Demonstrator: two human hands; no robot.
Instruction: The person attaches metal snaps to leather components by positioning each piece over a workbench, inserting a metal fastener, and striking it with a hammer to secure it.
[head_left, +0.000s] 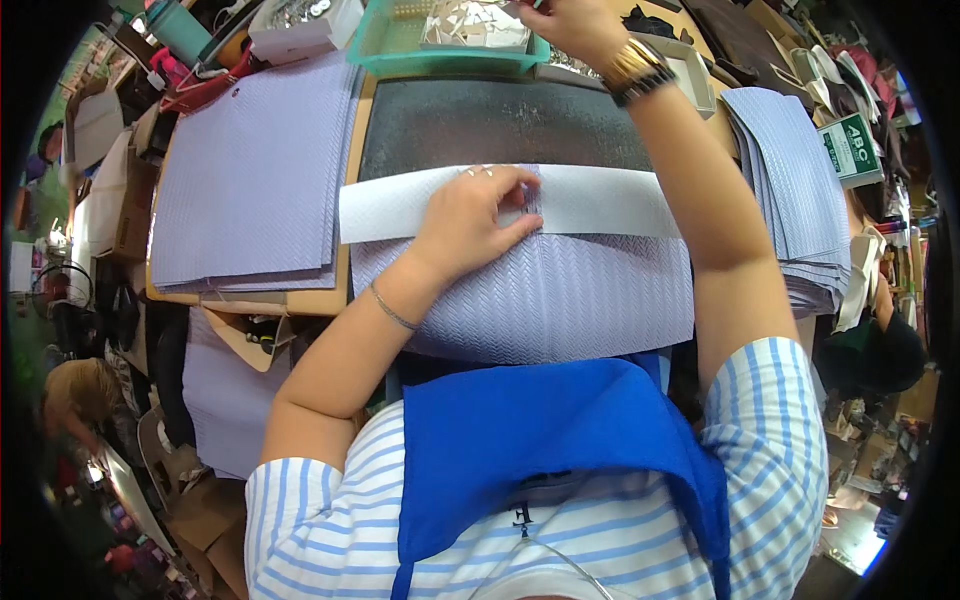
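1. Setting: a crowded workshop bench, its wooden worktop (300, 300) showing at the left edge under the stacks; a dark textured mat (500, 120) covers the middle of the bench.
2. Lavender embossed sheet (540, 295): herringbone-textured, lying flat on the near part of the mat, its near edge overhanging toward the person's blue apron (540, 440).
3. White strip (600, 200): long and narrow, laid across the top edge of the lavender sheet; its long axis runs left to right, square to the person's reach.
4. Left hand (470, 215): palm down on the strip near its middle, fingers bent and bearing on strip and sheet together. This hand is the nearer one; the strip lies directly beneath it and extends out to both sides.
5. Right hand (575, 22): stretched far forward to the teal tray (385, 50), well apart from the strip; the fingers run past the picture's top edge, so whether they pinch anything cannot be told. A gold wristwatch (637, 68) sits on that wrist.
6. Tray contents: small white pieces (470, 25), kind unclear.
7. Stacks: a pile of lavender sheets at left (250, 170), another at right (790, 180).
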